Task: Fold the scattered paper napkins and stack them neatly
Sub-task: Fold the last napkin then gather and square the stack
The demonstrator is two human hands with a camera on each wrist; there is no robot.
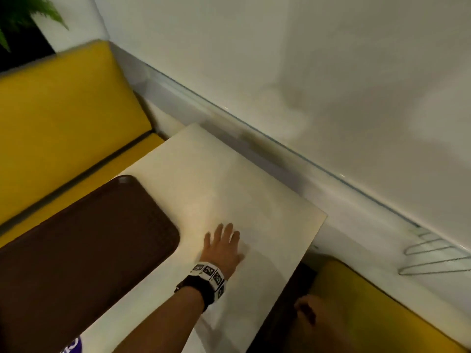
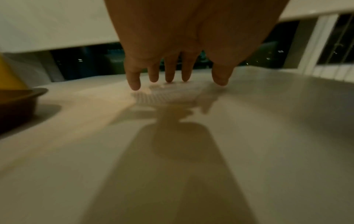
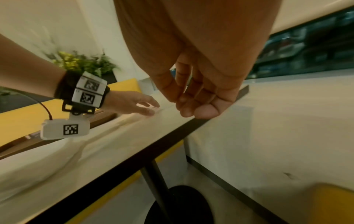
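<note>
One brown tray is sitting on the worktop. Just beside the tray, the left hand is pressing flat, fingers spread, on what seems to be one thin, limp, tearable napkin, best pinched at a corner. The right hand is hanging loosely curled, empty, off the worktop's edge.

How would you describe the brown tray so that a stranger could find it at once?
Start from the pale table beside the yellow bench. The brown tray lies on the table's left part, left of the left hand. It is the only dark, round-cornered thing on the light tabletop.
</note>
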